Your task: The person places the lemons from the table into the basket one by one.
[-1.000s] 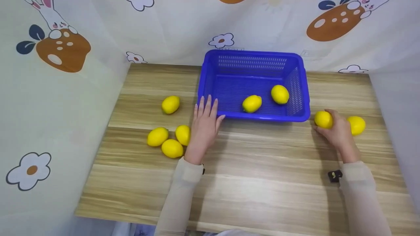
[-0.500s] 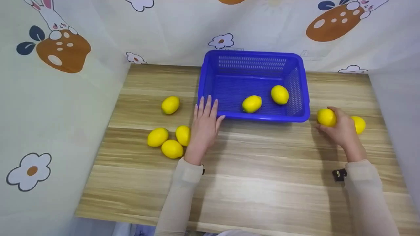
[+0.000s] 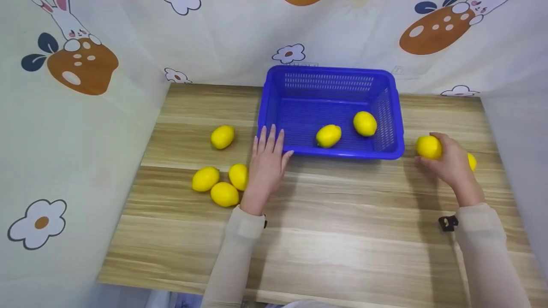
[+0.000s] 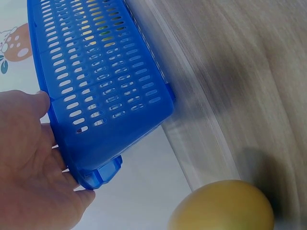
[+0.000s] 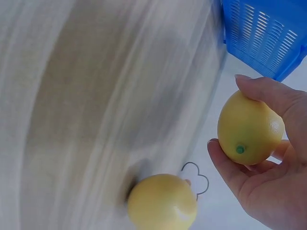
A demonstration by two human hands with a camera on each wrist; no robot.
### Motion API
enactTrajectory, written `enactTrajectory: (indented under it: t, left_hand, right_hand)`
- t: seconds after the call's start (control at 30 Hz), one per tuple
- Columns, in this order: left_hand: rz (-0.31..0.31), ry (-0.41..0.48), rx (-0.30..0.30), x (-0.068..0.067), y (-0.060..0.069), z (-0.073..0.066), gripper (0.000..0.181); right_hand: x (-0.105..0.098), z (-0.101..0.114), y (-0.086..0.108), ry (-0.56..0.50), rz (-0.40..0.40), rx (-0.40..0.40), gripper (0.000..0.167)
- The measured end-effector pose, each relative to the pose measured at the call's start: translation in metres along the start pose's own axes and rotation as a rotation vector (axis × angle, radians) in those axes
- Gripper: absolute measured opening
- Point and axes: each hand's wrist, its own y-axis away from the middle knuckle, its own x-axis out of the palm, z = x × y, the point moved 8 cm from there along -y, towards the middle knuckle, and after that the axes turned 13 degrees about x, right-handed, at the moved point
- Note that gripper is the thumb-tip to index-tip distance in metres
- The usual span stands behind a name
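Observation:
My right hand [image 3: 454, 164] grips a yellow lemon [image 3: 429, 147] between thumb and fingers, to the right of the blue basket [image 3: 329, 153]. In the right wrist view, the held lemon [image 5: 250, 127] shows a green stem end and appears raised off the table. Another lemon [image 3: 472, 162] lies on the table, partly hidden behind that hand. Flat over the basket's front left corner rests my left hand [image 3: 267, 167], its fingers straight. The left wrist view has this hand [image 4: 36, 163] touching the basket rim [image 4: 61, 152]. Inside the basket lie two lemons, one left [image 3: 329, 136] and one right [image 3: 365, 124].
Left of the basket, one lemon [image 3: 222, 137] lies alone. Nearer the front are three grouped lemons, a left one [image 3: 205, 179], a front one [image 3: 224, 194] and one [image 3: 238, 176] beside my left wrist. A patterned curtain [image 3: 231, 38] hangs behind the wooden table [image 3: 342, 239].
My right hand has moved slightly right and away from me, carrying the lemon with it, and now covers more of the lemon behind. The left hand and basket have stayed put.

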Motion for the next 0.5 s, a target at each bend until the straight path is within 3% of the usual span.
enactTrajectory:
  t: [0.23,0.5]
  left_hand:
    - [-0.012,0.003,0.002,0.000,0.000,0.000,0.062]
    - [-0.010,0.013,-0.002,0.000,0.000,0.000,0.062]
  right_hand:
    - [-0.008,0.009,-0.001,-0.007,-0.043,-0.039,0.078]
    - [-0.016,0.018,-0.003,-0.017,0.001,-0.027,0.079]
